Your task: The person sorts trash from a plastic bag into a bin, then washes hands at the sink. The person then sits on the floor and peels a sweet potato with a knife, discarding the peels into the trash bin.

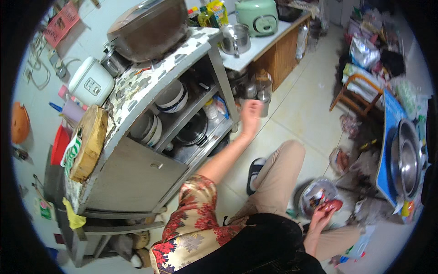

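Note:
My left hand (252,114) is raised ahead of me at the end of an outstretched arm, near the corner of the shelf unit. It is motion-blurred, its fingers look curled, and nothing can be made out in them. At the lower right, my right hand (321,213) holds a shiny dark-red, rounded item (332,205), whose kind I cannot tell. That hand is at the rim of a lined waste bin (306,197) with mixed refuse inside. A round wooden chopping board (90,144) leans on the worn counter (137,82) to the left.
Bowls (172,97) and a lidded pot (193,128) stand on the shelves. A green rice cooker (258,17) and a steel pot (236,37) are on the white counter. Metal basins (407,161) rest on a blue board at right, near a wooden chair (362,90) and plastic bags.

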A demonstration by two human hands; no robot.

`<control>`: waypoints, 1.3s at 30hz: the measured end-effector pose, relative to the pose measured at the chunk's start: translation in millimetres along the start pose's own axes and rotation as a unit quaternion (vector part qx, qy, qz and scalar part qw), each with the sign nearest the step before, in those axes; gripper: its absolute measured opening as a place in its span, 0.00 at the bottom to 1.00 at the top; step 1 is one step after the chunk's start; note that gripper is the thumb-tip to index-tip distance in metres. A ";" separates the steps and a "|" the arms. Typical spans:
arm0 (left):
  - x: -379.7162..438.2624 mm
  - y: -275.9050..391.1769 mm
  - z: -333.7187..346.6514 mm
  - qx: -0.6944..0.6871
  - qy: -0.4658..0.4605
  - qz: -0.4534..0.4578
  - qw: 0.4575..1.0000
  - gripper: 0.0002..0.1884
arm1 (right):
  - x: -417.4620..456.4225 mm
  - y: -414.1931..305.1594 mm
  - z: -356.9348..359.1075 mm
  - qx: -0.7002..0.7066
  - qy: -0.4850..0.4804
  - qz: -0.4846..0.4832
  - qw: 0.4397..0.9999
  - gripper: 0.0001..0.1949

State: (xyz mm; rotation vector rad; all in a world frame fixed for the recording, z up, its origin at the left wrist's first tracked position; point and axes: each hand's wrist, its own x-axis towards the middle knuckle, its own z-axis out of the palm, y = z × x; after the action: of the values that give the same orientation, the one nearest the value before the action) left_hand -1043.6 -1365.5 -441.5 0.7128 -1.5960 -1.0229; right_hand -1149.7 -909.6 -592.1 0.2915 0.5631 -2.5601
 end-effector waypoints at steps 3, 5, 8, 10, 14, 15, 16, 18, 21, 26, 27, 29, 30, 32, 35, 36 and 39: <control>82.7 -53.2 -78.8 0.240 0.182 0.041 0.953 0.07 | -1.4 -4.4 2.7 0.005 -0.014 -0.002 1.000 0.24; 128.2 -78.9 -127.5 0.335 0.247 -0.017 0.909 0.12 | -2.9 0.4 7.4 -0.001 -0.014 0.004 1.000 0.24; 171.7 -102.6 -149.3 0.526 0.178 -0.127 0.822 0.23 | -5.5 4.9 13.1 -0.023 0.007 0.001 1.000 0.25; 190.1 -111.1 -150.7 0.577 0.114 -0.235 0.774 0.23 | -7.6 11.4 15.4 -0.028 0.031 0.001 0.999 0.26; 206.1 -123.4 -166.5 0.511 0.145 -0.342 0.775 0.22 | -7.0 21.0 16.2 -0.075 0.028 0.026 0.996 0.26; 203.0 -114.1 -155.4 0.476 0.134 -0.389 0.777 0.23 | -9.4 15.8 17.6 -0.095 0.033 0.015 0.995 0.24; 200.3 -115.3 -157.4 0.469 0.146 -0.382 0.783 0.22 | -13.2 17.0 22.7 -0.099 0.041 0.014 0.994 0.24; 204.8 -124.7 -163.5 0.454 0.140 -0.374 0.796 0.22 | -14.7 18.4 24.4 -0.106 0.057 0.016 0.993 0.23; 207.4 -139.4 -165.6 0.445 0.173 -0.351 0.806 0.21 | -10.9 13.6 13.4 -0.085 0.041 0.053 0.994 0.23; 222.5 -142.8 -169.6 0.375 0.239 -0.162 0.881 0.24 | -10.4 20.7 19.2 -0.090 0.025 0.043 0.995 0.22; 217.4 -131.7 -153.7 0.362 0.239 -0.140 0.890 0.26 | -10.7 15.9 16.2 -0.095 0.017 0.042 0.994 0.21; 231.0 -120.9 -180.2 0.318 0.350 -0.140 0.870 0.32 | -10.8 36.0 27.0 -0.067 0.006 0.080 0.994 0.23; 224.7 -117.4 -181.9 0.282 0.401 -0.013 0.871 0.29 | -7.5 41.8 25.9 -0.060 0.008 0.078 0.995 0.23; 175.9 -86.3 -143.6 0.059 0.349 -0.063 0.933 0.26 | -8.5 28.2 28.4 -0.079 0.006 0.044 0.996 0.24; 75.7 -30.1 -112.0 -0.148 0.255 -0.074 0.953 0.20 | -6.4 24.0 24.7 -0.078 0.016 0.027 0.996 0.25; 41.8 -28.6 -106.8 -0.181 0.238 -0.050 0.953 0.17 | -7.0 28.8 24.2 -0.074 0.015 0.030 0.997 0.25; -66.4 22.6 -72.9 -0.134 0.108 -0.125 0.977 0.16 | -4.8 20.6 22.8 -0.078 0.000 0.021 0.997 0.25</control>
State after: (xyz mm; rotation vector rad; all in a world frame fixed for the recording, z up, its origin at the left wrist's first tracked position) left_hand -954.9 -1317.3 -446.2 0.8209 -1.1729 -1.2701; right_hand -1137.3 -934.0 -577.3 0.2459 0.7455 -2.4583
